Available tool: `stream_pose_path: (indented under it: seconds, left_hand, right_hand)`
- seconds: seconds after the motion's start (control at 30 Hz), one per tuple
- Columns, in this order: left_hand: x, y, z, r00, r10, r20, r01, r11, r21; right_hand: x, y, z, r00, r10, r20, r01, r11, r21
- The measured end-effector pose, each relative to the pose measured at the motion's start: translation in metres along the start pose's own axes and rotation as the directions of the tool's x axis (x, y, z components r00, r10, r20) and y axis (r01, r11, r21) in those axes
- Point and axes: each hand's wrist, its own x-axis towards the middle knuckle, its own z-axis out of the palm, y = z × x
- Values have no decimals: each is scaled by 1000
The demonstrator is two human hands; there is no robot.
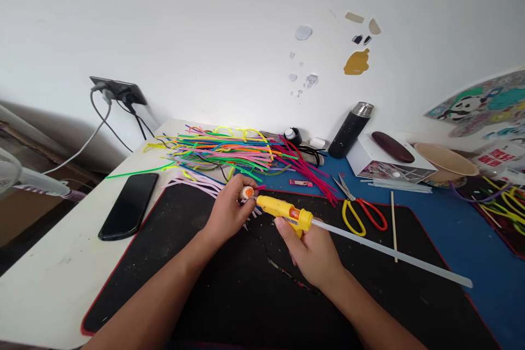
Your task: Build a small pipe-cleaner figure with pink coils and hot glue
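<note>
My right hand [305,246] is wrapped round a yellow hot glue gun [283,210]. A long translucent glue stick [394,250] sticks out of its back end towards the lower right. The gun's nozzle points left, close to my left hand [232,205]. That hand is closed, its fingers pinched on a small white round piece with an orange face [247,192]. A bit of pink stem shows beside it. How the nozzle meets the piece is hidden by my fingers.
Behind my hands lie many coloured pipe cleaners [229,150]. Scissors [356,208] and a thin wooden stick [394,224] lie on the black mat [229,295]. A phone [129,205] rests left; a black flask [350,130] and white box [388,161] stand at the back right.
</note>
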Motion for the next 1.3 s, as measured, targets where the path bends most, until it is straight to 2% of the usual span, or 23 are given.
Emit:
stream_pose_path:
  seconds: [0.43, 1.3]
  left_hand:
    - [-1, 0, 0, 999, -32, 4, 32, 999, 15]
    - [-1, 0, 0, 997, 41, 63, -43, 999, 21]
  right_hand:
    - [4, 7, 1, 1000, 0, -24, 0, 1000, -1]
    - [7, 2, 3, 999, 39, -17, -38, 997, 62]
